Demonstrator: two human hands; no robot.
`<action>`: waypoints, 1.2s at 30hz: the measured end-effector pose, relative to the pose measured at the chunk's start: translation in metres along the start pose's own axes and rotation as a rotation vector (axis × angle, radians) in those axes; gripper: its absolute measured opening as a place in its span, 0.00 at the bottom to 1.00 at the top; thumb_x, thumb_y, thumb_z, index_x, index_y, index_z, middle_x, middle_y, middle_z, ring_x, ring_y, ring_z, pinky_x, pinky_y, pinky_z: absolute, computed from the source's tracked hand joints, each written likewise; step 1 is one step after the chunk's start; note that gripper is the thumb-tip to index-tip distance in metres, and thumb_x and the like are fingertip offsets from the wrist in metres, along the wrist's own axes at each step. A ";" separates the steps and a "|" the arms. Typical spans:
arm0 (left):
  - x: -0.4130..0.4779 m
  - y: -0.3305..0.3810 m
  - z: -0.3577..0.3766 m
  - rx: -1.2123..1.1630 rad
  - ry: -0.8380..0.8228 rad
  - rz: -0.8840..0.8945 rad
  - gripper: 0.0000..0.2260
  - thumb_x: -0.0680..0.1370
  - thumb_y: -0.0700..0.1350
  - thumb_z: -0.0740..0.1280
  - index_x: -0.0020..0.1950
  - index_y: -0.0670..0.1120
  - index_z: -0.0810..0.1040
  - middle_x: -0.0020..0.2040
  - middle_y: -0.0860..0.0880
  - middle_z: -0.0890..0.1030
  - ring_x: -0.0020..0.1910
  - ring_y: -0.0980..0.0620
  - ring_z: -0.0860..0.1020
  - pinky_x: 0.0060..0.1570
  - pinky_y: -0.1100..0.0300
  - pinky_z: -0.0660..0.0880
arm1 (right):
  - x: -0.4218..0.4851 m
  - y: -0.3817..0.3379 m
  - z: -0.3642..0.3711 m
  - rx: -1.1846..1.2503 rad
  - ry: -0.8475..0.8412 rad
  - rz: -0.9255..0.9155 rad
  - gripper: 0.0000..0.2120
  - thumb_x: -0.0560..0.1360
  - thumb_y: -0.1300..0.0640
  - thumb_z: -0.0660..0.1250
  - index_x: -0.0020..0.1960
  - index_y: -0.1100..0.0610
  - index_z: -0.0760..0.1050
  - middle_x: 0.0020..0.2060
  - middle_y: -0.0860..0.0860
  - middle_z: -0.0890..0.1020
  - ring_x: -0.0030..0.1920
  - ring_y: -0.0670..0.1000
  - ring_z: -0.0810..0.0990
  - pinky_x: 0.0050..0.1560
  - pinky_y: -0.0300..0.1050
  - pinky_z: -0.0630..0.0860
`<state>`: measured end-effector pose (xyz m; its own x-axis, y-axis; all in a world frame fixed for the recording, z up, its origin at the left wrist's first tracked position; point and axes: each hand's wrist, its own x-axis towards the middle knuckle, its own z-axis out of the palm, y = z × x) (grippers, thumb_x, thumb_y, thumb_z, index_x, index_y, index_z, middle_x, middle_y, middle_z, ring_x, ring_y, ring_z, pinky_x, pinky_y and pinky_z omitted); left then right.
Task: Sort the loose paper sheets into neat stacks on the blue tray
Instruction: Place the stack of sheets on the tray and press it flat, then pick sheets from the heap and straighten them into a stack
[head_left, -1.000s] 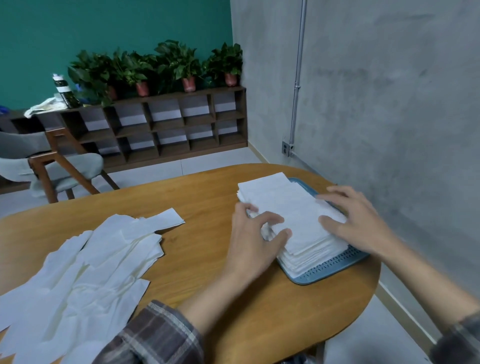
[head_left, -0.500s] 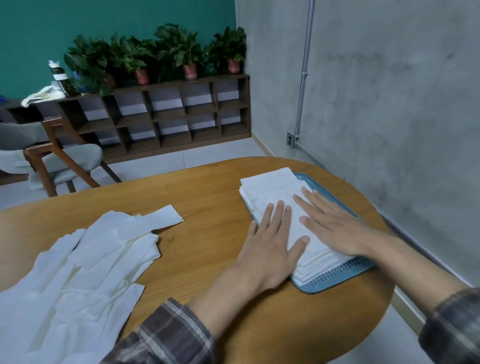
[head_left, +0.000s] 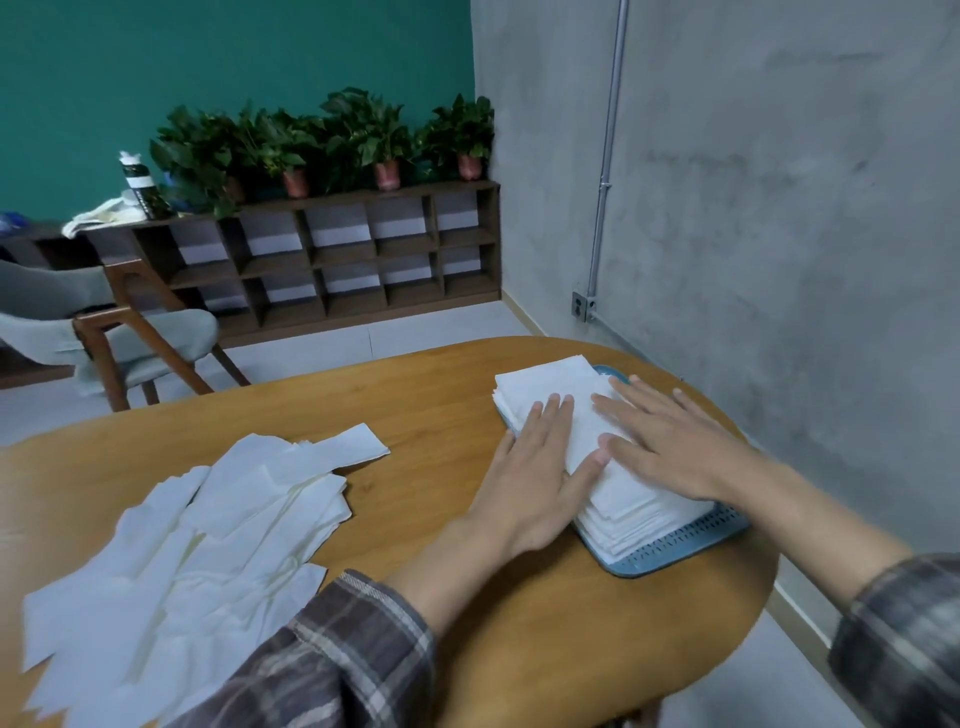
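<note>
A thick stack of white paper sheets (head_left: 550, 387) lies on the blue tray (head_left: 685, 540) at the right side of the wooden table (head_left: 431, 415). My left hand (head_left: 535, 467) lies flat on the stack's left edge, fingers together and stretched out. Palm down, my right hand (head_left: 670, 441) rests on top of the stack with its fingers spread. Neither hand grips anything. A loose, untidy pile of white sheets (head_left: 176, 540) covers the table's left part.
The table's rounded edge runs close behind and to the right of the tray, near a grey wall (head_left: 779, 208). Beyond the table stand a chair (head_left: 119, 338) and a low shelf (head_left: 337, 260) with potted plants.
A second ago my fingers were curled at the stack's sides; now both hands lie flat on it. The right hand has slid a little further onto the top.
</note>
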<state>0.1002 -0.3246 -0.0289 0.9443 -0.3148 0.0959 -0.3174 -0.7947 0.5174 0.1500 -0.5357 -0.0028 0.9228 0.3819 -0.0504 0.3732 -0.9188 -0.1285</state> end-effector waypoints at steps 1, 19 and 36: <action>-0.005 -0.002 -0.008 0.009 0.021 -0.001 0.35 0.85 0.67 0.49 0.87 0.53 0.42 0.86 0.56 0.41 0.84 0.59 0.38 0.82 0.54 0.39 | -0.003 -0.006 -0.004 -0.017 0.017 0.000 0.31 0.85 0.35 0.48 0.85 0.40 0.47 0.85 0.43 0.44 0.84 0.45 0.38 0.84 0.56 0.41; -0.179 -0.153 -0.121 0.287 0.218 -0.294 0.22 0.83 0.59 0.64 0.75 0.53 0.73 0.75 0.54 0.72 0.72 0.51 0.72 0.70 0.49 0.68 | 0.014 -0.228 0.025 0.079 0.058 -0.309 0.29 0.85 0.41 0.58 0.84 0.43 0.57 0.83 0.45 0.60 0.82 0.50 0.57 0.79 0.54 0.59; -0.202 -0.232 -0.124 -0.013 0.198 -0.289 0.10 0.73 0.54 0.72 0.51 0.55 0.77 0.50 0.57 0.78 0.46 0.62 0.75 0.47 0.62 0.73 | 0.091 -0.261 0.101 0.343 0.251 -0.212 0.23 0.76 0.61 0.68 0.71 0.51 0.78 0.71 0.44 0.77 0.72 0.51 0.73 0.67 0.50 0.73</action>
<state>-0.0064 -0.0118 -0.0629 0.9939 0.0303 0.1061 -0.0343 -0.8290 0.5583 0.1272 -0.2511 -0.0739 0.8398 0.4832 0.2477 0.5421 -0.7209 -0.4318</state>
